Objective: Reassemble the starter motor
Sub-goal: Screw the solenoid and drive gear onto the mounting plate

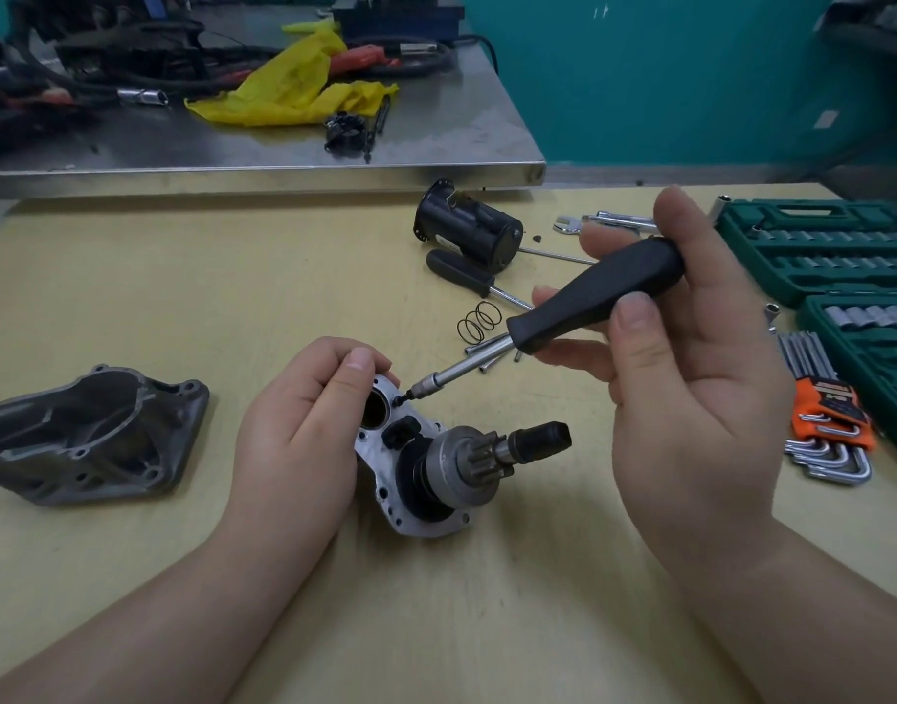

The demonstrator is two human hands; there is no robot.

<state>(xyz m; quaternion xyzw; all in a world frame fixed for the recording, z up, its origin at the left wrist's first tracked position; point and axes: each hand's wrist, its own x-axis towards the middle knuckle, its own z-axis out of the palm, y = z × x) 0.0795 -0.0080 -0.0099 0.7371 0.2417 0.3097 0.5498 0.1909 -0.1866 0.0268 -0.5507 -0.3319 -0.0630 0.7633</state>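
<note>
Aluminium gear housing plate (411, 480) with pinion drive (467, 457) fitted sits at mid tabletop (182, 297), steadied by left hand (304, 429), its grip curled round the plate's top edge. Right hand (680, 358) has its grip wrapped on the black-handled screwdriver (589, 292); the bit meets a small screw (399, 400) on the plate face. Judged early-to-mid stage: nose housing (91, 434) lies apart at left, black motor body (469, 231), spring (479, 321) and long bolts (487, 355) behind, all unfitted. Socket set (817, 246) and hex keys (827, 434) at right.
</note>
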